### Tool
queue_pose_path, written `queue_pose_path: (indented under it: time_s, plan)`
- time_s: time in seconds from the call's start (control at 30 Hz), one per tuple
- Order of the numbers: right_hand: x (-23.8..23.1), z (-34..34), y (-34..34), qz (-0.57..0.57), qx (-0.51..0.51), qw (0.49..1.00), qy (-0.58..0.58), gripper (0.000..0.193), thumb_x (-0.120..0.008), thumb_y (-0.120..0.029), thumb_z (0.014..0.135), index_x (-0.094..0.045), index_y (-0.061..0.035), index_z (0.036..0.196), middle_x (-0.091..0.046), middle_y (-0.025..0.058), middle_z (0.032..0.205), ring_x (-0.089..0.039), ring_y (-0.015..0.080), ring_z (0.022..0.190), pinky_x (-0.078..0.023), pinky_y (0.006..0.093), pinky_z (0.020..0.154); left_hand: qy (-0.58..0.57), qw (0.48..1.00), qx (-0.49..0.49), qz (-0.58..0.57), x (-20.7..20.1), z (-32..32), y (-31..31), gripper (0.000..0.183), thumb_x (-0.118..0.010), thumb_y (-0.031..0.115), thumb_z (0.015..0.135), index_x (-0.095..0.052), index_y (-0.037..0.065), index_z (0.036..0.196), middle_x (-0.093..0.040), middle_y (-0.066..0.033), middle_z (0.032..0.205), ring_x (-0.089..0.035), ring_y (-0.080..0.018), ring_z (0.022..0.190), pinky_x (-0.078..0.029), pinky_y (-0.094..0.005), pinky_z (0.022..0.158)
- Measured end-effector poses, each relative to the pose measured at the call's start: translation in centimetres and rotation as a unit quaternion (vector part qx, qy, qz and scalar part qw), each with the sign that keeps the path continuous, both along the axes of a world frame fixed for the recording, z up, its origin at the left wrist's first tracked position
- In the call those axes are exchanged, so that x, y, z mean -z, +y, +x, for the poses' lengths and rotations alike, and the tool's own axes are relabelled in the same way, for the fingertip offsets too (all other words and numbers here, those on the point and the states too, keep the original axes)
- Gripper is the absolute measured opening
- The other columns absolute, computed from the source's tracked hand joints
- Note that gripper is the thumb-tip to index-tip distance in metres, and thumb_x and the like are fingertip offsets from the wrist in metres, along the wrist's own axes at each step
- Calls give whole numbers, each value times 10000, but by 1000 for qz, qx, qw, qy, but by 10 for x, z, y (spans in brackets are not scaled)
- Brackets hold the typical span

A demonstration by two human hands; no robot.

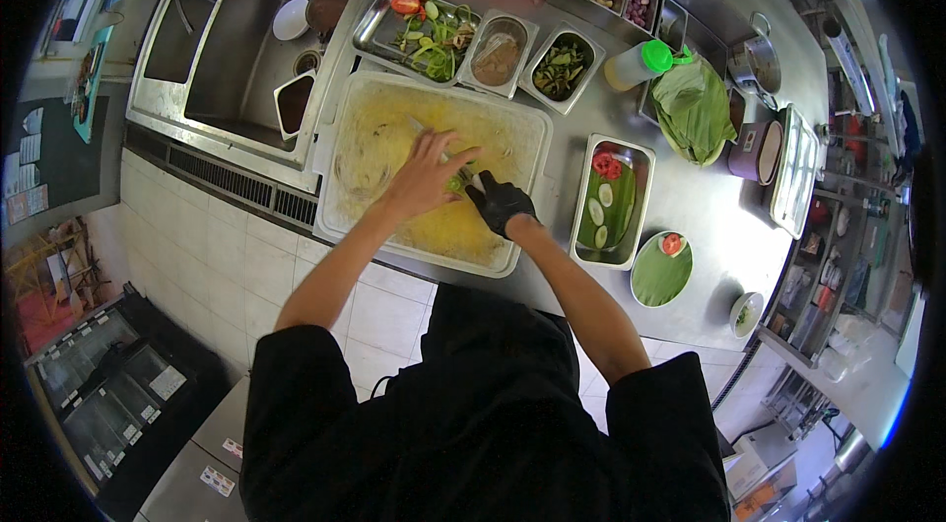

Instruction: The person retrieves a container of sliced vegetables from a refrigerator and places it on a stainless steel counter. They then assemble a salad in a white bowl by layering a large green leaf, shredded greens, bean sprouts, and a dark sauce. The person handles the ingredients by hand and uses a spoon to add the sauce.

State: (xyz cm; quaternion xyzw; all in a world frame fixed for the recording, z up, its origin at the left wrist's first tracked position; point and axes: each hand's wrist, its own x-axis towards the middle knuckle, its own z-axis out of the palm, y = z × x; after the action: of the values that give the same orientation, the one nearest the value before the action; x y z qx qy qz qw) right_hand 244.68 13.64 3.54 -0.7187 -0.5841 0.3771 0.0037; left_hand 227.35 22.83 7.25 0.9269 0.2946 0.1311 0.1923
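My left hand [424, 177], bare, lies over the yellow-stained white cutting board [374, 211] with its fingers stretched out and apart. A knife's blade [415, 124] shows beyond those fingers, its tip toward the board's far side; part of it is hidden beneath them. My right hand [501, 204], in a black glove, is closed around the knife's handle end at the board's right part. Between the two hands, small green pieces [454, 185] rest on the board, partly covered.
Behind the board stand a metal tray of vegetables [370, 34] and two smaller pans. Rightward are a metal pan [581, 248] with leaf and cucumber slices, a leaf-lined plate [662, 276], a green-capped bottle [631, 69] and large leaves [690, 103]. A sink [236, 78] is at left.
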Motion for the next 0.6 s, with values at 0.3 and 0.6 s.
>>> queue_pose_path:
  time_s: [0.3,0.6]
  plan:
    - [-7,49,33,270,-74,954,-109,333,-582,-337,933,-627,-115,1178,-661,161,934,-662,347,842,-510,489,749,-141,954,-218,-149,36,-21,-58,708,-859,205,707,-491,43,1289,-554,-188,1199,-548,-379,1086,-459,-459,919]
    - [51,-9,37,365,-44,927,-78,241,-551,-176,850,-660,-63,1032,-670,171,964,-652,347,917,-514,460,824,-100,976,-185,-48,64,8,-64,780,-843,49,672,-437,-18,1335,-549,-221,1218,-531,-407,1128,-434,-472,965]
